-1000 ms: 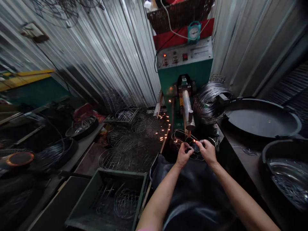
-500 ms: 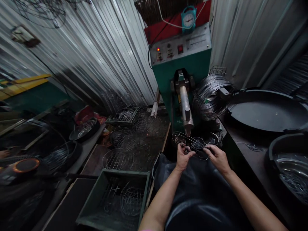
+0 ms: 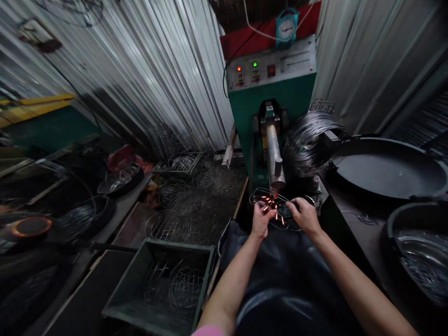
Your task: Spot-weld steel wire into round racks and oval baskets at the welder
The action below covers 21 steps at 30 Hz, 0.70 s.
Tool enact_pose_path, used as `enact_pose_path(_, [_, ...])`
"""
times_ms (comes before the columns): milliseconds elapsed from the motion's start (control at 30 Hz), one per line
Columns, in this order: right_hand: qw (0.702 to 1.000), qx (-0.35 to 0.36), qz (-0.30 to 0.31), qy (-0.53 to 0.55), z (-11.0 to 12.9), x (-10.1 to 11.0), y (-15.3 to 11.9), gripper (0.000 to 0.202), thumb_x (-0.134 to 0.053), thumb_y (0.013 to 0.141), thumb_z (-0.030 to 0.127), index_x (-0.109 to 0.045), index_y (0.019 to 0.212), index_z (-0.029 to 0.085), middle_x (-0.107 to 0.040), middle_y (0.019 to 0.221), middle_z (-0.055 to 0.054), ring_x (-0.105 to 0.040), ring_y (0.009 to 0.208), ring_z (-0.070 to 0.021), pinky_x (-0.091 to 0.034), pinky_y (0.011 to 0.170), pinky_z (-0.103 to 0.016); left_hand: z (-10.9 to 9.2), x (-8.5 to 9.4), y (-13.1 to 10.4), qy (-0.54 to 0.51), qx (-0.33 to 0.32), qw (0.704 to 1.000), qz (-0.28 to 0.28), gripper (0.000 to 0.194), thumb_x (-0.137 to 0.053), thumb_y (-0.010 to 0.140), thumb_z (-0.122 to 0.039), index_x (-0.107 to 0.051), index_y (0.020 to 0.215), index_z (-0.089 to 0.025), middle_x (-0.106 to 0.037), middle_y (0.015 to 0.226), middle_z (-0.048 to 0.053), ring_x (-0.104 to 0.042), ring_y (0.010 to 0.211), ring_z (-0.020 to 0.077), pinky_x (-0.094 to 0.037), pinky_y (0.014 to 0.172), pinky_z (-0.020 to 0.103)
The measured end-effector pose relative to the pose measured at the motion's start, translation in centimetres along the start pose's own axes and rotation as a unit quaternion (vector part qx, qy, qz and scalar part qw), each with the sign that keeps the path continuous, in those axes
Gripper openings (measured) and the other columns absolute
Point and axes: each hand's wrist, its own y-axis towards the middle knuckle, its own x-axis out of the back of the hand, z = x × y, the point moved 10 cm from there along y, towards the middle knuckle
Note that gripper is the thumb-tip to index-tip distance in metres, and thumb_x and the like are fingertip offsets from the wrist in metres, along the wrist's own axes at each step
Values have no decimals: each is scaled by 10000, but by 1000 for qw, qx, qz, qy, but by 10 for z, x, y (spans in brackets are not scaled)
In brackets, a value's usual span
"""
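Observation:
Both my hands grip a round wire rack [image 3: 256,192] under the tip of a spot welder [image 3: 275,93]. My left hand [image 3: 261,221] pinches the wires on the near left side. On the right side, my right hand [image 3: 304,215] is closed on the wire with thumb and fingers together. Orange sparks [image 3: 276,205] fly between the hands, just below the welder's electrode [image 3: 276,191]. Red and green lamps glow on the welder's panel [image 3: 273,65]. Any small piece of wire under my fingertips is too small to make out.
A green crate [image 3: 115,298] with wire racks stands at lower left. Loose wire grids [image 3: 164,226] lie behind it. A wire coil [image 3: 311,140] is right of the welder. On the right bench sit a large black pan [image 3: 388,168] and a black tub [image 3: 392,233] of small metal pieces.
Sparks have appeared at the electrode and the green lamp has come on. My right hand has moved left, closer to my left hand. The view has shifted slightly.

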Motion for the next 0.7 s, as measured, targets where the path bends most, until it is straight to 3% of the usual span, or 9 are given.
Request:
enact_pose_path(133, [998, -4, 33, 60, -21, 7, -17, 310, -516, 790, 494, -615, 768, 202, -659, 832, -73, -610, 788, -206, -467, 738, -326, -1, 0, -2, -11, 10, 1000, 1, 528, -789, 525, -171, -419, 898, -212, -503, 733, -58, -513, 697, 64, -413, 719, 210])
enact_pose_path(300, [989, -93, 36, 111, -60, 20, -43, 338, -551, 746, 507, -643, 826, 192, -684, 841, -69, -632, 805, -220, -486, 753, -338, 8, 12, -4, -53, 60, 997, -18, 516, -790, 532, -222, -404, 875, -225, -495, 794, -52, -517, 692, 62, -416, 650, 200])
enact_pose_path(367, [988, -91, 57, 113, -54, 17, -39, 327, -546, 744, 499, -639, 809, 192, -679, 785, -61, -629, 751, -209, -490, 716, -323, 10, 20, -3, -73, 71, 994, -31, 512, -787, 536, -239, -405, 875, -225, -485, 791, -56, -507, 677, 62, -434, 657, 226])
enact_pose_path(500, [990, -20, 104, 96, -20, 6, -16, 268, -530, 759, 451, -623, 786, 201, -657, 772, -54, -604, 730, -192, -479, 686, -304, 7, 35, -1, -92, 76, 991, -56, 500, -782, 546, -279, -410, 875, -218, -470, 748, -64, -499, 661, 72, -475, 709, 327])
enact_pose_path(700, [985, -11, 150, 78, -7, -11, -10, 261, -557, 736, 457, -571, 681, 203, -609, 720, -37, -559, 656, -175, -456, 609, -293, -10, 40, 3, -68, 27, 996, -48, 512, -780, 556, -258, -418, 916, -221, -489, 776, -54, -505, 670, 64, -487, 697, 290])
